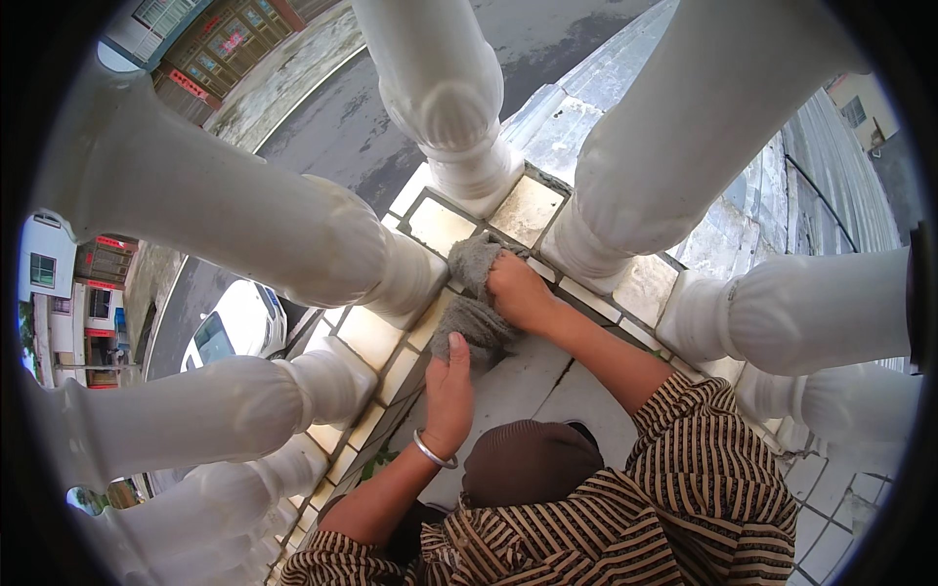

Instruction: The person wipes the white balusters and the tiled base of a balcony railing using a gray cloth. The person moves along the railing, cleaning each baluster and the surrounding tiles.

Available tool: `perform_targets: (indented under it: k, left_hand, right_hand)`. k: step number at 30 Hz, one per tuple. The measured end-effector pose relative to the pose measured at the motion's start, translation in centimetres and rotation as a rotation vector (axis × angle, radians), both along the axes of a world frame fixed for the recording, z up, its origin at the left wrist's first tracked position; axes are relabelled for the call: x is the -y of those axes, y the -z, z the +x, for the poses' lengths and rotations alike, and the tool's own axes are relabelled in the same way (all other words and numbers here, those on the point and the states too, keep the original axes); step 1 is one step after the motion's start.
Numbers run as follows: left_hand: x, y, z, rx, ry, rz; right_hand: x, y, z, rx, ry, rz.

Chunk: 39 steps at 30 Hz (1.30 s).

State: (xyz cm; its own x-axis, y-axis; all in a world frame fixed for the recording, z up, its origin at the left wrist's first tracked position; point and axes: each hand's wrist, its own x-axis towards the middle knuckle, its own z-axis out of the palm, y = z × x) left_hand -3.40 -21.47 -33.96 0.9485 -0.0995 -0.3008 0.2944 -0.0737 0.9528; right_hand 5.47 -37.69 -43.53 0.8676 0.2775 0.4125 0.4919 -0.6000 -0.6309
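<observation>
A grey cloth [476, 322] is bunched up at the inner corner of a tiled ledge [440, 223], in front of white balusters. My right hand [516, 289] grips its upper part, close to the ledge tiles between the corner balusters. Lower down and to the left, my left hand [451, 384] holds the hanging part of the cloth, thumb on top and a silver bangle on the wrist. The fingers of both hands are partly hidden by the cloth. Nearest the cloth are the left baluster [322, 242] and the corner baluster [465, 146].
More white balusters [630, 198] line both sides of the ledge. Beyond them lie a road [330, 139], a parked white car [238, 326] and a metal sheet roof [740, 212]. My knee [531, 461] is bent above the tiled floor [586, 410]. A green plant [377, 463] grows by the left wall.
</observation>
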Motion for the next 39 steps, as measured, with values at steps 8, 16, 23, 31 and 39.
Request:
perform_targets:
  k: [8, 16, 23, 31, 39]
  left_hand:
    - [0.8, -2.2, 0.7, 0.078, 0.059, -0.073]
    - [-0.5, -2.1, 1.6, 0.044, 0.066, 0.045]
    - [0.7, -0.6, 2.0, 0.129, 0.055, -0.067]
    - [0.2, -1.3, 0.0, 0.103, 0.016, 0.043]
    - [0.5, -3.5, 0.1, 0.241, -0.03, 0.04]
  right_hand:
    - [0.3, -3.7, 1.7, 0.129, 0.579, 0.123]
    - [0.0, -0.6, 8.9, 0.124, 0.922, -0.174]
    - [-2.4, -0.4, 4.3, 0.347, 0.68, -0.335]
    - [-2.8, -1.0, -1.0, 0.113, 0.256, -0.036]
    - [0.0, -5.5, 4.2, 0.007, 0.738, 0.245]
